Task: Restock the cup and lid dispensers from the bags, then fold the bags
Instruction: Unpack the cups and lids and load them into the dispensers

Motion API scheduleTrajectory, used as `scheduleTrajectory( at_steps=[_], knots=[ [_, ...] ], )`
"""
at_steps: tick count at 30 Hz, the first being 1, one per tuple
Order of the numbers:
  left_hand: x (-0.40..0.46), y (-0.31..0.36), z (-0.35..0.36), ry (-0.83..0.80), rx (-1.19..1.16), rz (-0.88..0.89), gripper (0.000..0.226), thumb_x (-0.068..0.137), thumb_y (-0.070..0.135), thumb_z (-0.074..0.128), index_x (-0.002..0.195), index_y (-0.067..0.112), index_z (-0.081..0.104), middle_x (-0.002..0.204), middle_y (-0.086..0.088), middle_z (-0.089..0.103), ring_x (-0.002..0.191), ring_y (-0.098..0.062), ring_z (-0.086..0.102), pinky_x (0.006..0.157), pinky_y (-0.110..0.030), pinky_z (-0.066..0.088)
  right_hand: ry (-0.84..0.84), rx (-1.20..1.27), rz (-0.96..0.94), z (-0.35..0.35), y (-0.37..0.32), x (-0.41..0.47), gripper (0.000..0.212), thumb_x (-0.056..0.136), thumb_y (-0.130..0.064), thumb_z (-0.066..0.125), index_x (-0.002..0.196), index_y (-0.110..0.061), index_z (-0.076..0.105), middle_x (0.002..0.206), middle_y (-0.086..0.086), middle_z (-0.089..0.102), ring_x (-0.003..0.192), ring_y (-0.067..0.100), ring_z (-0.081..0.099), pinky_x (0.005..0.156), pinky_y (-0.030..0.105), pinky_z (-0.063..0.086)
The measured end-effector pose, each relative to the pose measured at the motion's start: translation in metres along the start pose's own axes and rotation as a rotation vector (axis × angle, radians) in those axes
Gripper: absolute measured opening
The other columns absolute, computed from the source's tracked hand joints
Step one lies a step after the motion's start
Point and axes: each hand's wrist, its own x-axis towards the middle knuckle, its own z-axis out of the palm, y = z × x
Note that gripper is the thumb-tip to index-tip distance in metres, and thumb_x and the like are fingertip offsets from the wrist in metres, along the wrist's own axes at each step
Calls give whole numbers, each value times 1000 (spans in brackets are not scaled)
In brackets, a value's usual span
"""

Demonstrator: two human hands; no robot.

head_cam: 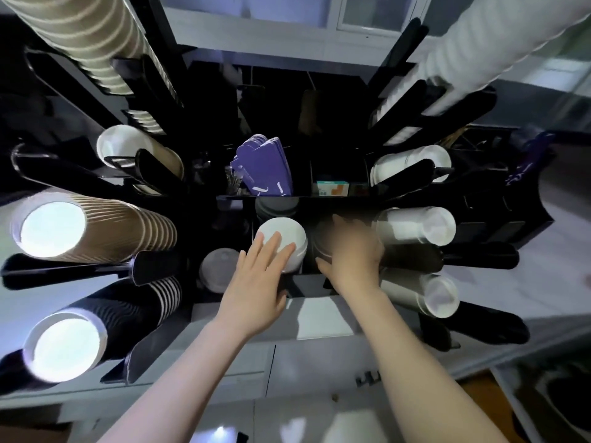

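Pressing flat, left fingers [275,247] lie straight on the white lid stack [283,233]; right blurred.

right hand [348,251] motion-blurred, grip unclear, tall cup stacks [80,39] cut off at top

White lid stack [283,243] upright in black dispenser's [271,199] middle compartment.

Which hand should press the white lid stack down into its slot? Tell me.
Left, probably. The left hand already lies flat on the white lid stack; the right hand reaches into the neighbouring dark slot, blurred.
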Motion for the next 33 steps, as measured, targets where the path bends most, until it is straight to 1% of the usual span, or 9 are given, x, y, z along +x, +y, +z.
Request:
scheduleTrajectory(
  at_steps=[3,7,15,20,22,24,26,30,33],
  knots=[
    [0,-1,1,-13,3,7,81,83,24,60,151,26,16,160,1,4,146,-23,-13,116,-50,12,-76,-30,-2,2,2,3,89,79,-50,67,148,-23,18,151,20,22,132,37,24,104,48,25],
    [-1,-5,2,-34,2,21,85,82,25,61,151,26,12,160,1,1,145,-22,-17,115,-52,11,-142,1,-36,6,14,4,89,83,-60,55,151,-22,10,159,12,-7,143,31,2,110,50,17],
    [0,-2,4,-13,-28,18,85,80,25,64,150,23,16,159,-1,4,146,-24,-14,116,-52,15,-149,0,-77,13,18,1,83,88,-58,45,152,-19,9,160,8,11,145,28,-1,110,54,12],
    [-1,-2,3,-18,-46,19,86,80,24,65,151,23,16,159,-1,4,145,-23,-15,116,-52,15,-200,68,-109,16,17,-4,80,89,-50,42,153,-19,4,161,4,5,145,27,-15,114,54,-6],
    [-1,-2,2,-21,-48,25,86,80,23,65,151,23,16,159,-2,4,146,-24,-14,116,-52,14,-130,156,-137,15,17,-10,75,87,-38,47,151,-19,14,160,2,11,146,23,-10,114,52,-8],
    [-2,-3,1,-25,-56,26,86,80,22,65,151,22,17,159,-2,5,146,-24,-13,116,-52,13,-60,252,-162,14,18,-19,64,83,-24,50,145,-18,34,155,1,27,147,18,6,116,48,-2],
    [-2,-3,1,-28,-58,23,86,81,23,65,151,23,16,160,-1,4,146,-23,-14,116,-51,12,-122,237,-196,17,17,-30,58,85,-19,47,142,-19,41,155,-1,30,146,14,11,116,41,-2],
    [-3,-4,1,-36,-49,26,86,82,25,65,151,23,14,160,0,1,145,-22,-16,116,-50,11,-274,7,-222,24,17,-36,73,86,-24,40,153,-24,12,162,-3,2,147,12,-7,111,42,-19],
    [-4,-3,0,-40,-61,19,84,82,25,64,151,24,15,160,0,3,146,-23,-14,115,-52,11,-306,-27,-174,22,13,-32,84,82,-20,49,153,-22,5,162,3,-2,148,17,-9,109,42,-20]
  ],
)
